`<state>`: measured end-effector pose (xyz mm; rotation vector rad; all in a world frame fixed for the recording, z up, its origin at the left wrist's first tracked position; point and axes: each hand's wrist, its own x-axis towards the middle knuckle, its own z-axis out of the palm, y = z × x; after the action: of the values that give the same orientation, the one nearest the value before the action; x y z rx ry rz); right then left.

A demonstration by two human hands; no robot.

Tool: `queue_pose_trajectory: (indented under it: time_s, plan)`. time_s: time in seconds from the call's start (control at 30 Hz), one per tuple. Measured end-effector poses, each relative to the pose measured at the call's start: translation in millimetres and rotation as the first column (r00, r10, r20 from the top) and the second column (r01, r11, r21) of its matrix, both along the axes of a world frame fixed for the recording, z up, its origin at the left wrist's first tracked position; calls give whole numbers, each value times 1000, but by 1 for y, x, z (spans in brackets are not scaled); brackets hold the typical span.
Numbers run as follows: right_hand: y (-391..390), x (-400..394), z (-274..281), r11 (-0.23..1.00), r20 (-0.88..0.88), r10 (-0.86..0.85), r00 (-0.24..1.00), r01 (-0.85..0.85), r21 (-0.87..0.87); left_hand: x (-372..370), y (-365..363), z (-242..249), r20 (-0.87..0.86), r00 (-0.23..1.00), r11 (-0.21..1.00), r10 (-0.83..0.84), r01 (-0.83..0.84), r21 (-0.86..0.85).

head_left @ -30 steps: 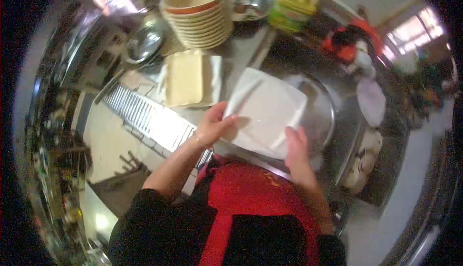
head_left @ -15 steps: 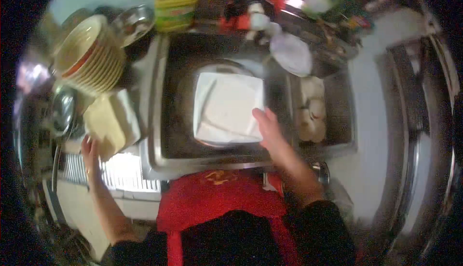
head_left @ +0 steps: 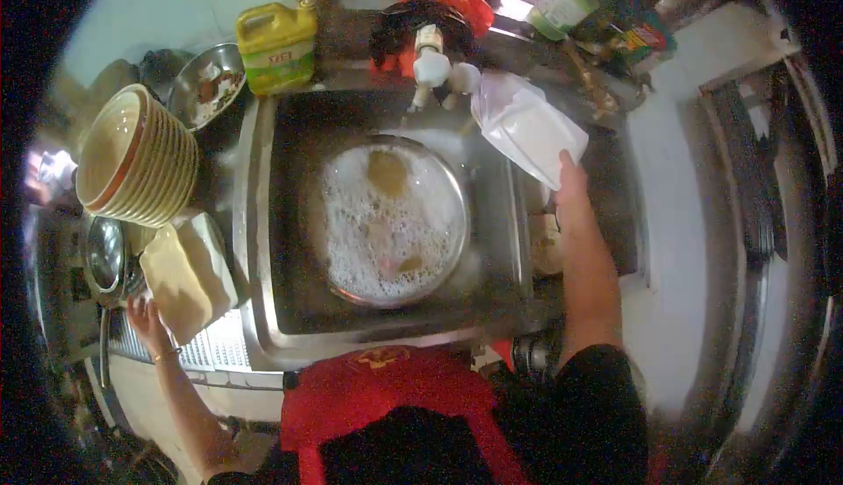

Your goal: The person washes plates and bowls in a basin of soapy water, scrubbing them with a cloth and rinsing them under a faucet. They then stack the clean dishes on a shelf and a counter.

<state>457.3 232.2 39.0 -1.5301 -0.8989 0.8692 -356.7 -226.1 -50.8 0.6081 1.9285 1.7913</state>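
My right hand holds a white square plate by its near edge, tilted above the right side of the sink. A round metal basin full of soapy water sits in the sink's left bowl. Over at the left, my left hand grips the near end of a stack of cream square plates on the draining board.
A tall stack of cream bowls stands at the far left, with a metal bowl and a yellow detergent jug behind. A tap stands at the sink's back. Dishes lie in the right bowl.
My right hand has lifted the white plate off the basin and carried it right, uncovering the foam. My left hand has taken hold of the cream plate stack.
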Motion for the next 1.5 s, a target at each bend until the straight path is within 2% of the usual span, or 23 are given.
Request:
queue_pose_trajectory:
  time_s: [0.07, 0.23, 0.3, 0.4, 0.5, 0.53, 0.57, 0.6, 0.63, 0.7, 0.73, 0.77, 0.87, 0.93, 0.97, 1.0, 1.03, 1.07, 1.13, 1.2, 1.33, 1.47, 1.5]
  plan:
    - [18, -15, 22, 982, -23, 11, 1000, -15, -190, 51, 13, 57, -495, 848, 977, 188, -212, 7]
    - [115, 21, -23, 932, 430, 257, 866, -105, -346, 110, 34, 119, -455, 855, 954, 250, -299, -38]
    - [124, 14, -8, 922, 807, 385, 449, -220, -317, 122, 37, 122, -446, 873, 978, 199, -207, 30]
    - [151, 35, -37, 944, 692, 321, 646, -166, -284, 183, 83, 141, -524, 850, 998, 53, -60, 4]
    - [87, -37, 19, 985, 901, 162, 402, -123, -122, 218, 108, 119, -533, 839, 993, -112, 76, -89]
    - [58, -63, 26, 979, 892, 194, 408, -137, -151, 238, 121, 112, -304, 942, 989, -141, 121, -85]
    - [33, -87, 30, 953, 929, 164, 331, -295, -63, 239, 124, 71, -219, 950, 975, -223, 217, -51]
    - [18, -104, 27, 894, 958, 113, 264, -448, 18, 272, 157, 94, -49, 961, 909, -274, 242, -339]
    - [6, -107, -17, 788, 951, 108, 288, -609, 95, 287, 176, 75, -11, 919, 892, -394, 380, -244]
    - [-46, -162, -32, 646, 784, 614, 94, -630, -431, 317, 223, 30, 53, 852, 824, -521, 518, -227]
    - [-69, -165, -78, 525, 758, 649, 59, -757, -390, 321, 242, -15, 3, 845, 822, -535, 521, -231]
    - [-93, -177, -139, 600, 716, 681, 153, -678, -426, 322, 257, -63, -45, 835, 818, -549, 526, -234]
    - [-125, -216, -128, 647, 793, 588, 159, -680, -343, 334, 305, -137, 175, 872, 783, -457, 488, -385]
    - [-128, -225, -153, 581, 263, 806, 530, -625, -521, 336, 322, -137, 385, 728, 280, -567, 610, -741]
    - [-132, -228, -165, 584, 252, 802, 542, -621, -523, 334, 318, -148, 386, 723, 265, -572, 609, -747]
    - [-136, -229, -179, 547, 233, 818, 526, -588, -596, 332, 304, -181, 222, 339, -10, -914, 528, -849]
    - [-138, -232, -188, 507, 212, 833, 512, -550, -664, 331, 292, -216, 131, -196, -187, -972, 299, -936]
    - [-136, -238, -189, 508, 200, 827, 525, -545, -667, 335, 280, -256, 144, -210, -202, -967, 292, -935]
    - [-134, -251, -184, 262, 202, 963, 181, -438, -860, 344, 249, -316, 237, 414, -72, -879, 376, -924]
    - [-134, -265, -182, 241, 164, 964, 211, -425, -872, 355, 248, -280, 415, 783, 223, -464, 557, -800]
    - [-133, -278, -189, 336, 131, 925, 356, -609, -718, 373, 244, -243, 737, 668, 656, 102, 512, -555]
    - [-136, -285, -219, 347, 256, 936, 241, -513, -785, 375, 245, -209, 795, 582, 736, 172, 460, -496]
    - [-135, -277, -216, 397, 110, 873, 475, -561, -727, 371, 247, -196, 749, 659, 702, 74, 499, -508]
